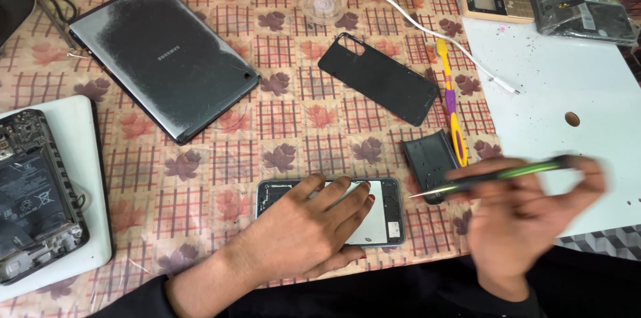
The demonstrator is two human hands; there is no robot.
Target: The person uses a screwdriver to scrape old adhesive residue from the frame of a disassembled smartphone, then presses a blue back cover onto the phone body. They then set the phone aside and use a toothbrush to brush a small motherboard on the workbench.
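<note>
My left hand [314, 228] lies flat, fingers spread, pinning the opened phone frame [390, 214] near the desk's front edge so it cannot slide. My right hand [527, 214], blurred, is clenched around green-handled tweezers [494, 176], tip aimed at the frame.

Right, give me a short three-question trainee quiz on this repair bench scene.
1. True or false: the left hand lies flat on the opened phone.
2. What does the right hand hold? A) green-handled tool B) yellow toothbrush C) white cable
3. Which lies nearer the opened phone: the grey tablet or the black back cover?

Key: 1 true; 2 A; 3 the black back cover.
</note>
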